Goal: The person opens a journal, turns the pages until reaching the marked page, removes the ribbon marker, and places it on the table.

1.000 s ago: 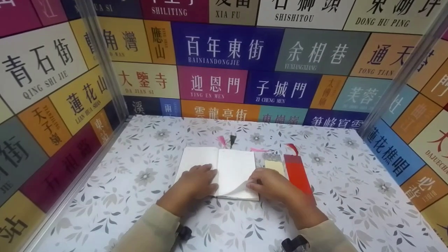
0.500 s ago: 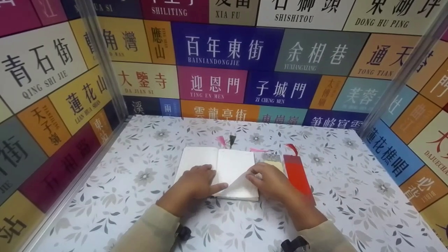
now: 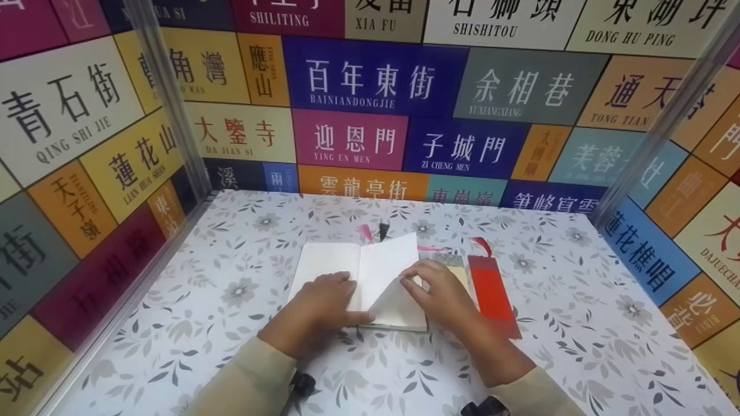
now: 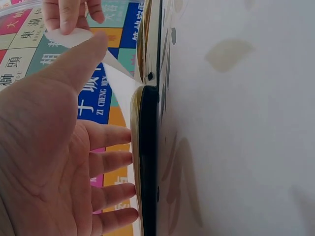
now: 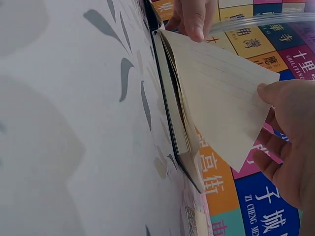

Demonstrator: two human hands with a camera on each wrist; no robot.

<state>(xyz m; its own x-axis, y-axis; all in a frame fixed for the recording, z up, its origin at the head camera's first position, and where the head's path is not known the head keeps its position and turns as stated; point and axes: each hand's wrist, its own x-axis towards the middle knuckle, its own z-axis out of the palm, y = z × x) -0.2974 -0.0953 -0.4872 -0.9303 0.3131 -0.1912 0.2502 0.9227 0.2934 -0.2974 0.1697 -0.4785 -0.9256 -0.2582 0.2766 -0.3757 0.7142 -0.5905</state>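
An open notebook (image 3: 335,263) with white lined pages lies flat on the floral table (image 3: 231,289). My left hand (image 3: 329,300) rests on its left page with straight fingers pressing down; the left wrist view shows those fingers (image 4: 110,162) against the notebook's edge (image 4: 147,162). My right hand (image 3: 430,286) pinches the outer edge of a right-hand page (image 3: 393,260) and holds it lifted and slanted over the book. In the right wrist view the raised page (image 5: 216,93) fans up from the notebook (image 5: 172,118), with my right hand (image 5: 290,137) at its corner.
A red bookmark (image 3: 491,289) and a pale yellow one (image 3: 457,268) lie just right of the notebook. Pink (image 3: 365,232) and black (image 3: 383,230) tassels stick out behind it. Walls covered in coloured signs (image 3: 370,86) close in the table on three sides.
My right hand has raised the page's corner up and toward the spine, so the page now stands well above the book. The left hand stays on the left page.
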